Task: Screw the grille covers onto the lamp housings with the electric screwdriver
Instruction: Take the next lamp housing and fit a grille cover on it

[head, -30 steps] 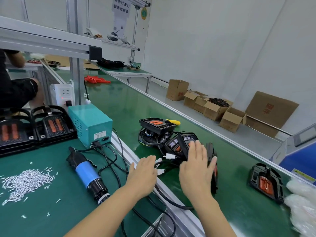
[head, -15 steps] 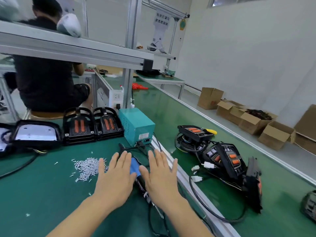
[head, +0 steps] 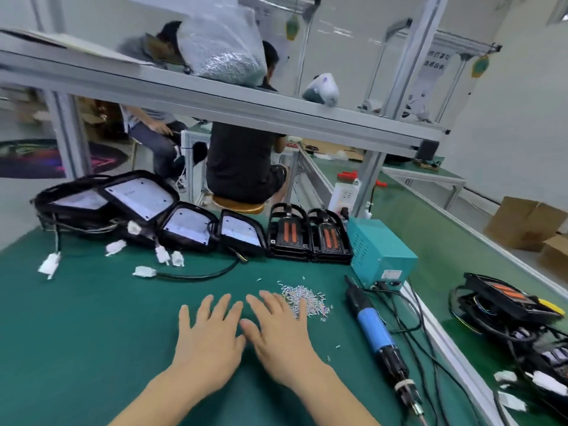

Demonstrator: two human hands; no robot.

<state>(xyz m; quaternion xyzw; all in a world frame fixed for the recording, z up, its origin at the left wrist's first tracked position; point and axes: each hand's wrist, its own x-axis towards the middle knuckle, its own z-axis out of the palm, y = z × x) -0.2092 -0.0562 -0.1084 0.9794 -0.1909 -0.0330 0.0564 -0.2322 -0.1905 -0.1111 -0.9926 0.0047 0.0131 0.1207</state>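
Note:
My left hand (head: 208, 342) and my right hand (head: 281, 336) are side by side over the green mat, fingers straight and spread, holding nothing. A heap of small silver screws (head: 304, 298) lies just beyond my right fingertips. The electric screwdriver (head: 376, 335), black with a blue grip, lies on the mat to the right of my right hand. Black lamp housings with white panels (head: 184, 226) lie in a row at the back left. Two black grille covers with orange strips (head: 309, 235) sit beside them.
A teal power box (head: 381, 253) with cables stands behind the screwdriver. More black lamp parts (head: 507, 305) lie on the conveyor belt at the right. White connectors on black cords (head: 144, 271) trail at the left. People sit beyond the metal shelf frame (head: 215, 99).
My view swung left from the conveyor to the workbench. Both hands left the lamps on the belt, passed over the screwdriver and now hover left of it, near the screws.

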